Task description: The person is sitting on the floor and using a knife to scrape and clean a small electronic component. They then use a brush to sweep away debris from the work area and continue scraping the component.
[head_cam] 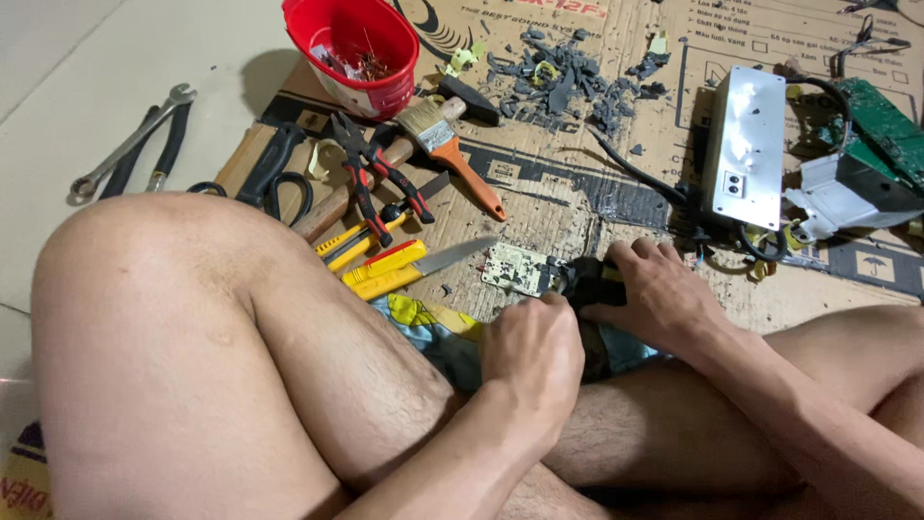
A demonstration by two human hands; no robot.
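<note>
The person's left hand (534, 351) is closing in a fist at a small white circuit board (518, 270), the right hand (659, 289) gripping the black part (589, 279) joined to it; grey plastic scraps (568, 82) are lying far off, so stripping looks well underway

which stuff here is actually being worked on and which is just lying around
In hand:
left hand
right hand
small circuit board
black part

Lying about:
red bowl
paintbrush
pliers
yellow knife
wrench
white metal box
</note>
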